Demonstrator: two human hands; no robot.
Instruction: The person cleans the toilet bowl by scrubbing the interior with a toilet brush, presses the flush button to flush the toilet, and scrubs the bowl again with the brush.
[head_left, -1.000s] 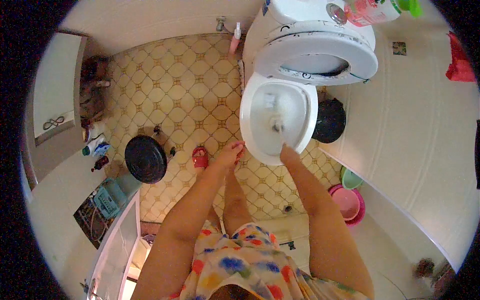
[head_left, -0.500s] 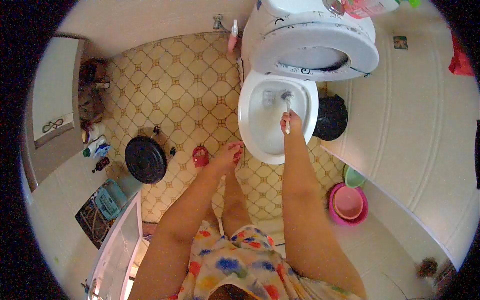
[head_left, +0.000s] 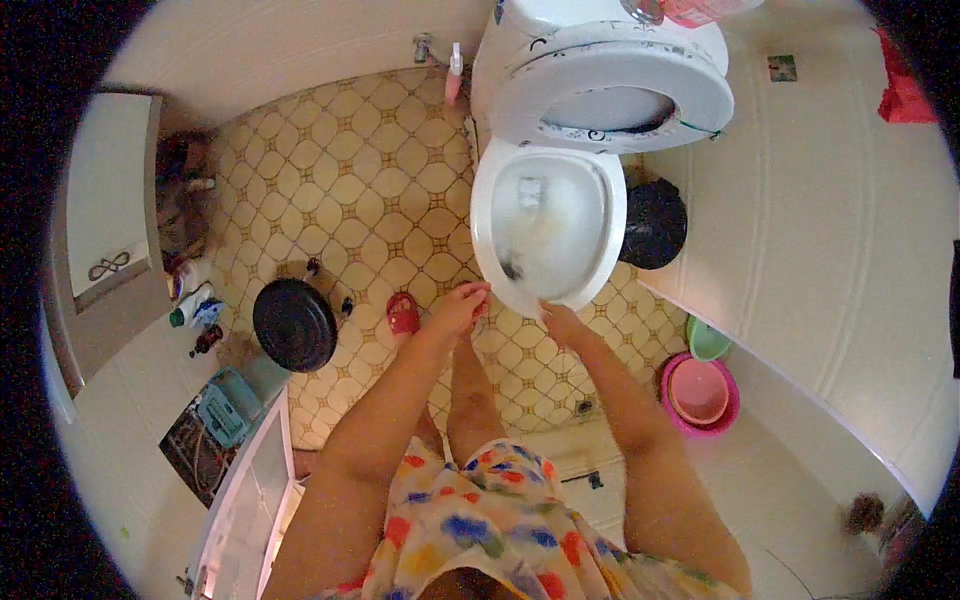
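Observation:
A white toilet bowl (head_left: 484, 225) stands in the middle, its patterned seat (head_left: 690, 100) raised. Low in the bowl, near its front left wall, is the dark head of a toilet brush (head_left: 512, 270). My right hand (head_left: 562, 325) is closed around the brush's light handle at the front rim; the handle is blurred. My left hand (head_left: 465, 305) hangs just left of the front rim, over my foot, its fingers bent; whether they hold anything is unclear.
A black lidded bin (head_left: 655, 225) is right of the bowl. Pink and green basins (head_left: 699, 392) lie at the lower right. A round black stool (head_left: 295, 325), a red slipper (head_left: 403, 314) and bottles (head_left: 195, 305) are to the left. A pink spray bottle (head_left: 454, 78) stands beside the toilet.
The right hand went from the front rim into the bowl, then back to the front rim. The brush head is now nearer the front left. The left hand has barely moved.

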